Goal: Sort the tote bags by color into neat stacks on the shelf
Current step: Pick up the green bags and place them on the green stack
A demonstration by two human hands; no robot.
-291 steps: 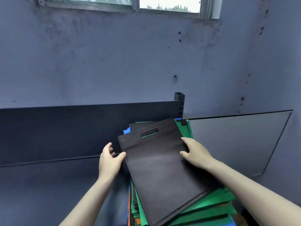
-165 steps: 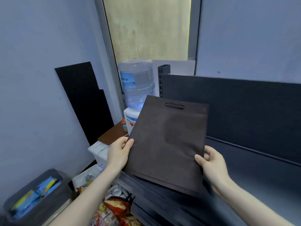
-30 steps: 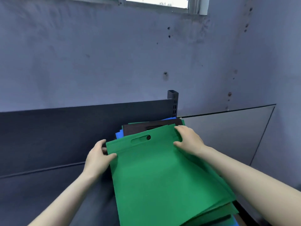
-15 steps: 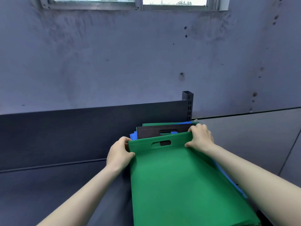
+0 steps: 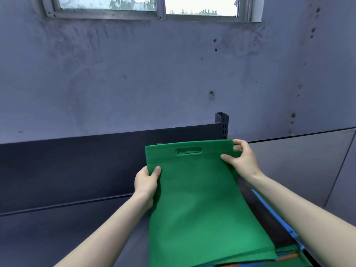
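Note:
A green tote bag [image 5: 200,199] with a cut-out handle is lifted off the mixed pile, its top edge raised toward the wall. My left hand [image 5: 147,183] grips its left edge, thumb on the front. My right hand [image 5: 240,160] pinches its upper right corner. Under it lies the pile of tote bags [image 5: 269,226], showing a dark brown bag, blue edges and orange and green edges at the lower right. The dark shelf [image 5: 57,228] stretches to the left of the pile.
The shelf's dark back panel [image 5: 77,160] and a slotted upright post [image 5: 222,124] stand behind the bags. A grey panel [image 5: 298,166] leans at the right. A stained wall with a window [image 5: 146,6] rises above.
The green bag has come up off the pile and now covers the brown and blue bags behind it. My left hand slid down its left edge; my right stays at the top corner.

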